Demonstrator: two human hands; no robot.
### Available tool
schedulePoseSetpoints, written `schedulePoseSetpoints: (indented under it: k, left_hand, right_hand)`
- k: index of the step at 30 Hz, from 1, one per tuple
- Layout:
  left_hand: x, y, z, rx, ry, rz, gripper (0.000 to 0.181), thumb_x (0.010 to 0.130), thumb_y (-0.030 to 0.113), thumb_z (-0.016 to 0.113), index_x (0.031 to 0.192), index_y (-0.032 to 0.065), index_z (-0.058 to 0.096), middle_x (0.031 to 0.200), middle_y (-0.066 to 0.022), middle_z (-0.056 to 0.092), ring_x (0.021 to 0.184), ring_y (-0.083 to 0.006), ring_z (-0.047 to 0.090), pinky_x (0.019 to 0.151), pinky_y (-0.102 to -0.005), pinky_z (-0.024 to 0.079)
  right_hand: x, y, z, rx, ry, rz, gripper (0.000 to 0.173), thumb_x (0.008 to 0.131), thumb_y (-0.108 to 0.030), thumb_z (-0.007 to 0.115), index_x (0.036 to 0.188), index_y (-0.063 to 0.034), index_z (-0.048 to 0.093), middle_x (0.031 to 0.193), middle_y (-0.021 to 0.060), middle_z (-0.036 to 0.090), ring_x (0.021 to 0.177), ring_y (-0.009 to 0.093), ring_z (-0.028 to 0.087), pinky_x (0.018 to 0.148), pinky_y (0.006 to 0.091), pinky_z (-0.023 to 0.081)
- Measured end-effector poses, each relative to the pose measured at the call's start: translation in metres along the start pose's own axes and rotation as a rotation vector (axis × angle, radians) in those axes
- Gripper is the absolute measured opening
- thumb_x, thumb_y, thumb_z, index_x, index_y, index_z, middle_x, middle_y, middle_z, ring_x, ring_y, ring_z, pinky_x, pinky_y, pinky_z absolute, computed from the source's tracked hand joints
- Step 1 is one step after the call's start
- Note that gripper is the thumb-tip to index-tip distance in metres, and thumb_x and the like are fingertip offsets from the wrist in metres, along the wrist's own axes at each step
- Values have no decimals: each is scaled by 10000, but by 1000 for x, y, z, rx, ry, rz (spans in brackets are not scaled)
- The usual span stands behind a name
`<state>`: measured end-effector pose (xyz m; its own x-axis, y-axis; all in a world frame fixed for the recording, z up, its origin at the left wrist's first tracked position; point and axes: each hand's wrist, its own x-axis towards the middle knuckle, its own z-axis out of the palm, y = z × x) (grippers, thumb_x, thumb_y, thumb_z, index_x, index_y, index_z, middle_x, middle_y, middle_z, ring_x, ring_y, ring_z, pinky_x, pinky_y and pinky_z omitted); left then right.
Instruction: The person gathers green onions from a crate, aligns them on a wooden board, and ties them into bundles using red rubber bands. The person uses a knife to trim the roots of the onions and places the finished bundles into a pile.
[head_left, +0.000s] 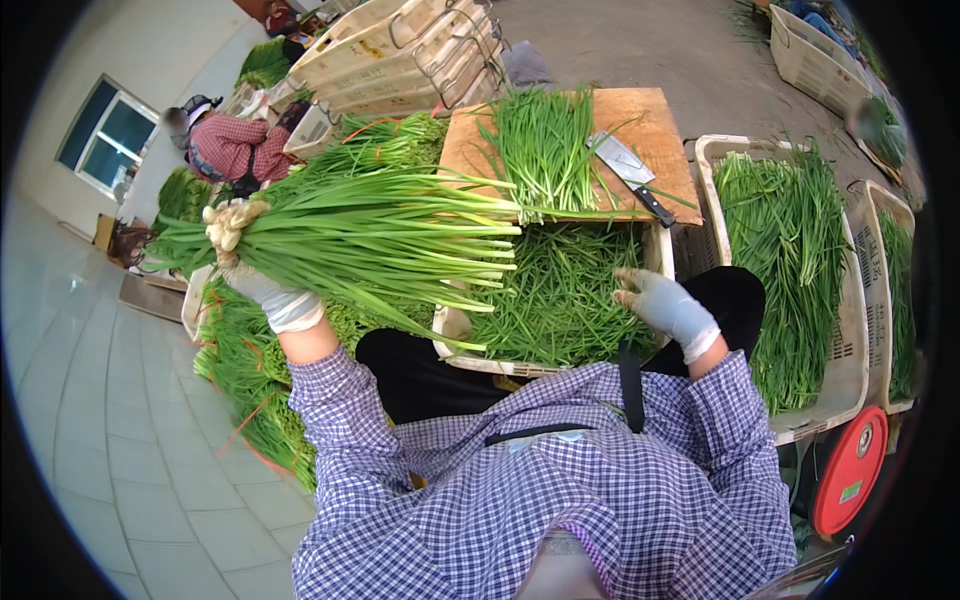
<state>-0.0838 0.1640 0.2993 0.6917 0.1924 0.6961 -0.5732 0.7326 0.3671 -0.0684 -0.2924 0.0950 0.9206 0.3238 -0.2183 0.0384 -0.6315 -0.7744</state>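
My left hand (234, 232), in a soiled pale glove, grips a large bunch of long green garlic chives (375, 232) near its leafy end. The pale stem ends fan out to the right, above a plastic crate (448, 324) filled with loose chive leaves (562, 292). Over that crate's right side, my gloved right hand (660, 300) hovers with fingers partly spread and holds nothing. Beyond it lies a wooden cutting board (645, 112) across the crate's far end. It carries a pile of chives (547, 150) and a cleaver (628, 171) with a black handle.
Right of me stand a crate of chives (780, 277) and a red round lid (851, 471). Tied chive bundles (255, 375) are heaped at my left. Stacked crates (405, 60) rise beyond the board; a person in a checked shirt (229, 146) sits at far left.
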Motion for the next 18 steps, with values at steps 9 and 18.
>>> schedulePoseSetpoints:
  k: [9, 18]
  left_hand:
    - [-15, -62, 46, -207, -144, -73, 154, 842, -38, 581, 970, 48, 579, 786, 1, 563, 761, -124, 557, 900, -316, 448]
    - [-9, -63, 63, -177, -184, -74, 174, 841, -26, 600, 980, 66, 552, 746, 40, 499, 738, -92, 526, 856, -285, 434]
  right_hand:
    - [8, -125, 6, 266, 98, -478, 443, 975, -402, 546, 1095, 3, 681, 1059, 210, 680, 954, 358, 647, 857, 373, 504]
    - [54, -39, 49, -476, 138, -299, 258, 935, -274, 578, 1016, -80, 728, 1078, 149, 681, 929, 309, 658, 822, 410, 529]
